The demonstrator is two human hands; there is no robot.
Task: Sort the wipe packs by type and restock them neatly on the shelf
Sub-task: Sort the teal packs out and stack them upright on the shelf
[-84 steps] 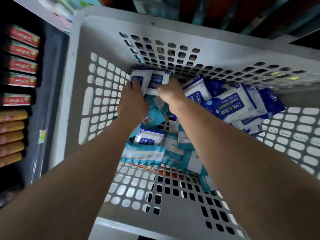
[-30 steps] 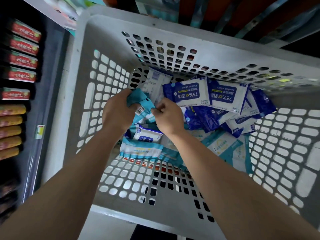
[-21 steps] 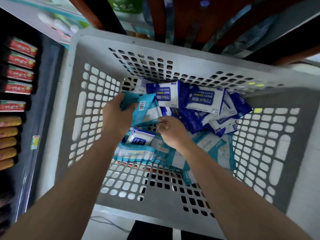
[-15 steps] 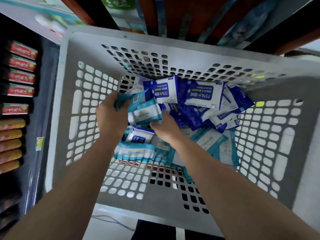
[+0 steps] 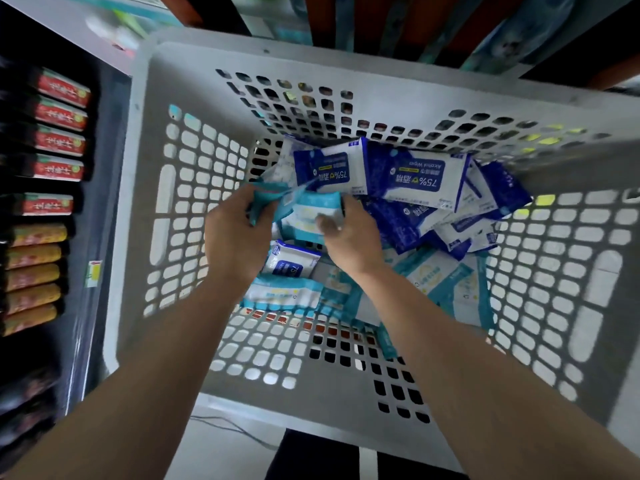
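Nearest you, at 6 o'clock, the white basket (image 5: 311, 400) shows its perforated wall, and both your forearms reach down past it. On the basket floor, from 6 round to 4 o'clock, lie loose teal packs (image 5: 281, 296), unsorted, with a small blue pack (image 5: 290, 264) just beyond them under your wrists.

At the centre your left hand (image 5: 239, 233) curls round a teal bundle (image 5: 265, 204). It seems to serve as the collecting hand, so that one type builds up in one grip. Your right hand (image 5: 349, 237) pinches a teal-and-white pack (image 5: 306, 216), thumb on top, right against that bundle, probably to feed it in flat and square.

Farther off, from 12 to 2 o'clock, the blue alcohol packs (image 5: 414, 176) lie heaped against the far wall, apart from the teal ones, which looks like a rough first sort.

At 9 o'clock, outside the basket, red boxes (image 5: 60, 116) stand in a row. The shelving (image 5: 381, 22) at 12 o'clock is too blurred to read.
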